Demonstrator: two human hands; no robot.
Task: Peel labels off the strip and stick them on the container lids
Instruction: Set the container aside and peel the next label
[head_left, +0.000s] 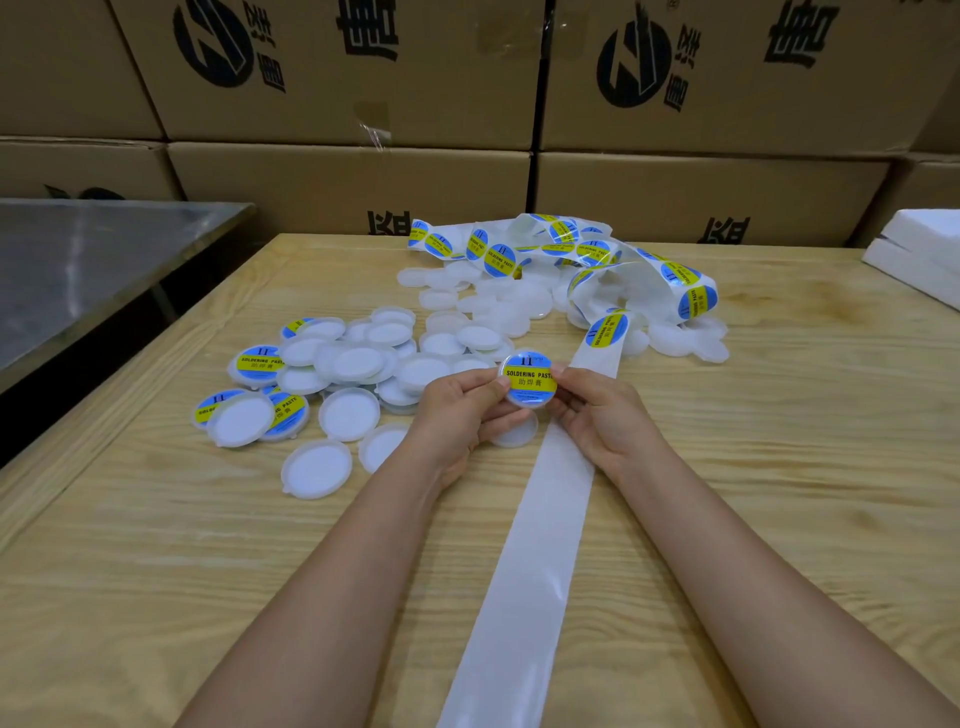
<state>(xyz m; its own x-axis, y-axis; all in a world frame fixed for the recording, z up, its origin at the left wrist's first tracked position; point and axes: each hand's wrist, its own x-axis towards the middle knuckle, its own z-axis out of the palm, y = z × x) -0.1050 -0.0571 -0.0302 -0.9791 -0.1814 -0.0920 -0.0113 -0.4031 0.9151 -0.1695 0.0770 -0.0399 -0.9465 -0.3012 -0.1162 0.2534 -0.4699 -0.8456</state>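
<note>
A white round lid (529, 382) with a blue and yellow "Soldering Paste" label on top is held above the table between both hands. My left hand (460, 410) grips its left rim with thumb and fingers. My right hand (597, 410) pinches its right rim. The white backing strip (535, 519) runs from the near edge under my right hand up to a tangled heap of labelled strip (587, 254) at the back. The nearest label on the strip (607, 330) lies just beyond the held lid.
A pile of white lids (358, 364) lies left of my hands on the wooden table (208, 545), a few with labels (258, 362). More bare lids (498, 301) lie under the strip heap. Cardboard boxes (363, 176) wall the back; white foam (919, 249) sits right; a metal table (93, 249) stands left.
</note>
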